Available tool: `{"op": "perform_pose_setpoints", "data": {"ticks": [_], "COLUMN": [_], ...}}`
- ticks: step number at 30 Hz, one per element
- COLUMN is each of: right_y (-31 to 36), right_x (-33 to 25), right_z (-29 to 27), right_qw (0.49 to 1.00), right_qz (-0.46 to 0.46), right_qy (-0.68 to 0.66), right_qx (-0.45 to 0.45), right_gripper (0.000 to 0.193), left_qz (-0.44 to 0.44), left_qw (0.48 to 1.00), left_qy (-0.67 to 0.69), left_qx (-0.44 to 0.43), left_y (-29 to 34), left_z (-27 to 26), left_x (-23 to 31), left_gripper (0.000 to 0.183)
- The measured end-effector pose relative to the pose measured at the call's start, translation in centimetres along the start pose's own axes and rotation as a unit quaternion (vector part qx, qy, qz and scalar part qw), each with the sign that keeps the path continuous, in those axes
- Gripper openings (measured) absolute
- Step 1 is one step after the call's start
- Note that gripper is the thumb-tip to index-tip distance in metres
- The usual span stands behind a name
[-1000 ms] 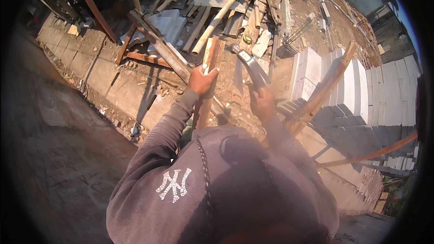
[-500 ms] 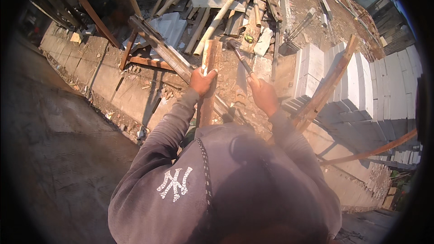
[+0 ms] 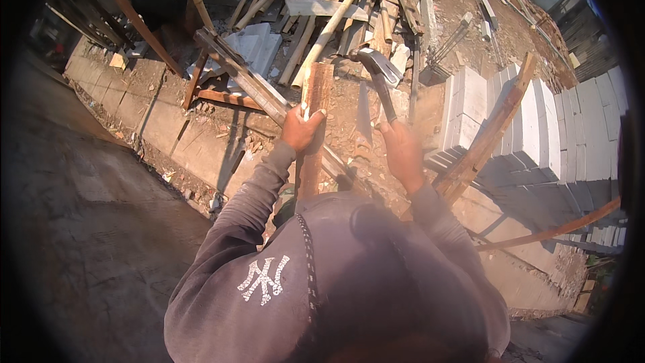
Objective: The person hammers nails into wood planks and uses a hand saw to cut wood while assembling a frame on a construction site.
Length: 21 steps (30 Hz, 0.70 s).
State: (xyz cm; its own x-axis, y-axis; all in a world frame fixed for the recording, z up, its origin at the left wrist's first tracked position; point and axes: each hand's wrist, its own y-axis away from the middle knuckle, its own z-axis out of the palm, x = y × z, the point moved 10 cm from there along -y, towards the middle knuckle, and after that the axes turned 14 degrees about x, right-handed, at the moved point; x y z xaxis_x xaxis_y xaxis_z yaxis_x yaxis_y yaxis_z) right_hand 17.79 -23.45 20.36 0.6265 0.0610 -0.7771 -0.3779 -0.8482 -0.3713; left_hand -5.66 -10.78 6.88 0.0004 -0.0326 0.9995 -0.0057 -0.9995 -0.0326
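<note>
Wood plank (image 3: 316, 104) stands roughly upright in front of me, long axis running away from my chest toward the scrap pile, top end just past my left hand (image 3: 300, 128). Left fingers (image 3: 310, 115) wrap around it near the upper end, closed tight on the board, thumb side toward me.

Right hand (image 3: 403, 151) grips the claw hammer (image 3: 376, 74) low on the handle, fingers curled shut around it. Handle runs up and slightly left from the fist; steel head sits above and to the right of the plank's top end, near but apart from it. Head is blurred, so I can't tell which face points at the wood.

Key relation: plank top lies left of and a bit below the hammer head, with a clear gap between. The right hand is nearer the head's path; the left is just under the plank's end, so its fingers are close to that end.

Behind the plank: bamboo poles (image 3: 336, 20) and loose timber (image 3: 235, 74) in a heap. Stacked white blocks (image 3: 537, 121) off to the right, with a leaning board (image 3: 487, 141) across them. Concrete slab edge (image 3: 168, 121) runs left of the pile.
</note>
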Motion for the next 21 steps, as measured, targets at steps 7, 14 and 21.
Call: {"op": "perform_pose_setpoints", "data": {"ticks": [7,14,21], "right_y": [0.1,1.3,0.8], "right_x": [1.3,-1.7,4.9], "right_z": [1.5,-3.0,1.5], "right_qw": [0.995,0.992,0.984], "right_qz": [-0.072,0.008,0.119], "right_qy": [0.073,-0.106,0.110], "right_qx": [0.006,0.068,-0.072], "right_gripper": [0.028,0.029,0.025], "left_qz": [-0.031,-0.001,-0.005], "left_qw": [0.999,0.999,0.998], "left_qy": [-0.014,-0.040,-0.057], "left_qx": [-0.010,-0.003,-0.006], "left_y": [0.0,-0.1,2.1], "left_z": [0.9,0.3,0.0], "left_x": [0.2,1.8,1.9], "left_gripper": [0.027,0.027,0.029]}}
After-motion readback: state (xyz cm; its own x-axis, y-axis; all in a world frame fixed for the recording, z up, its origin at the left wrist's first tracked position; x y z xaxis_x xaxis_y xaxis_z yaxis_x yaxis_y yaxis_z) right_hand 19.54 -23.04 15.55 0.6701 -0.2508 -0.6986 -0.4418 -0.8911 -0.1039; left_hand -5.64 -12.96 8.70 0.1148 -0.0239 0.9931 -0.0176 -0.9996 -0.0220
